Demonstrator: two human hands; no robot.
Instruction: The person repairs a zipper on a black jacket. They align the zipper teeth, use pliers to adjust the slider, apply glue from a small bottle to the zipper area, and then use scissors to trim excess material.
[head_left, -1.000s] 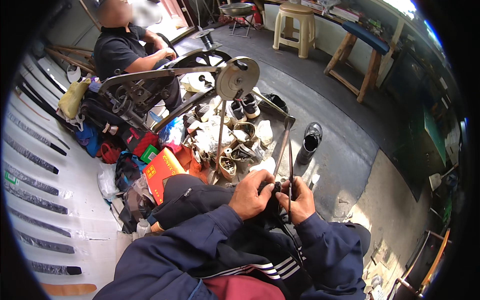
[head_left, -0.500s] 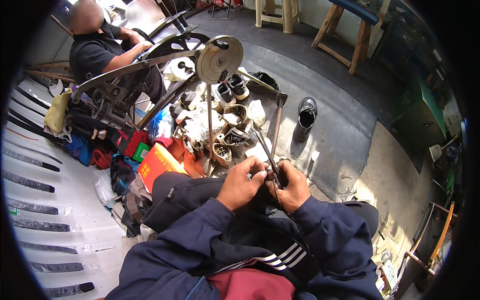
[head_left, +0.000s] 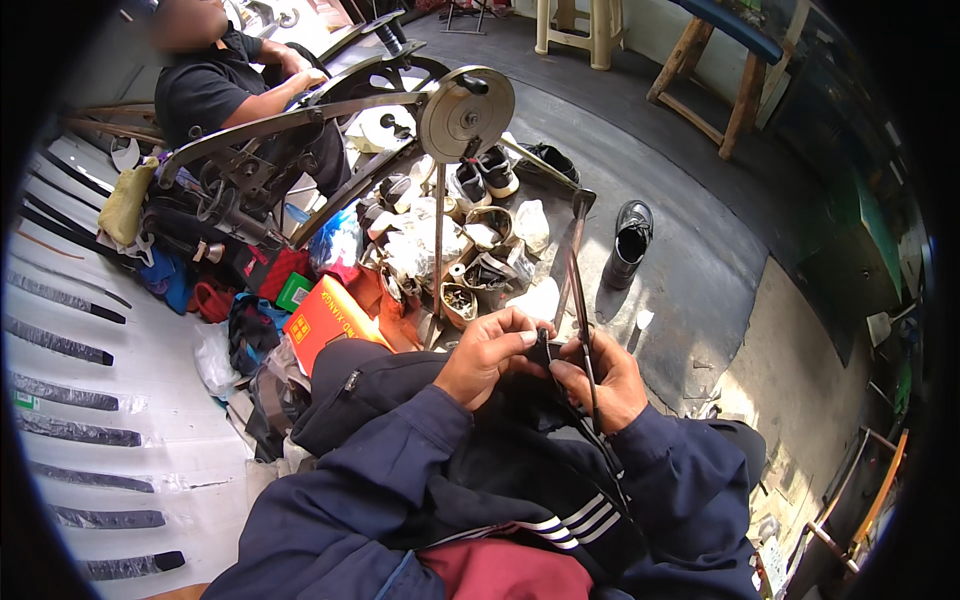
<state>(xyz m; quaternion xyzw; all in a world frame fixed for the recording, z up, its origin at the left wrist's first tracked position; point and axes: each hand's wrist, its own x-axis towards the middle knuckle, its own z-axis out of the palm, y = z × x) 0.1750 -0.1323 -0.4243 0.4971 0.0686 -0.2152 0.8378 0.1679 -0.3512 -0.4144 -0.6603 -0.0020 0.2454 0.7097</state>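
My left hand (head_left: 487,358) is closed in a pinch on the dark end of a narrow black strap (head_left: 583,318). Beside it, my right hand (head_left: 612,383) grips the same strap, with the thumb turned toward the left hand. One length of the strap arches up past the right fingers; another hangs down over my right sleeve. Both hands are close together above my lap, over black cloth. The fingers partly hide the piece between them.
A hand-cranked machine with a round wheel (head_left: 466,115) stands ahead on the left. Below it lie bags, scraps and an orange box (head_left: 335,325). A black shoe (head_left: 630,245) rests on the floor, and a wooden stool (head_left: 715,75) stands farther back. Another person (head_left: 225,90) sits behind the machine.
The strap's raised length has shifted right and now loops over the right hand. The right hand has turned and moved slightly right and down. The surroundings have shifted right in the view.
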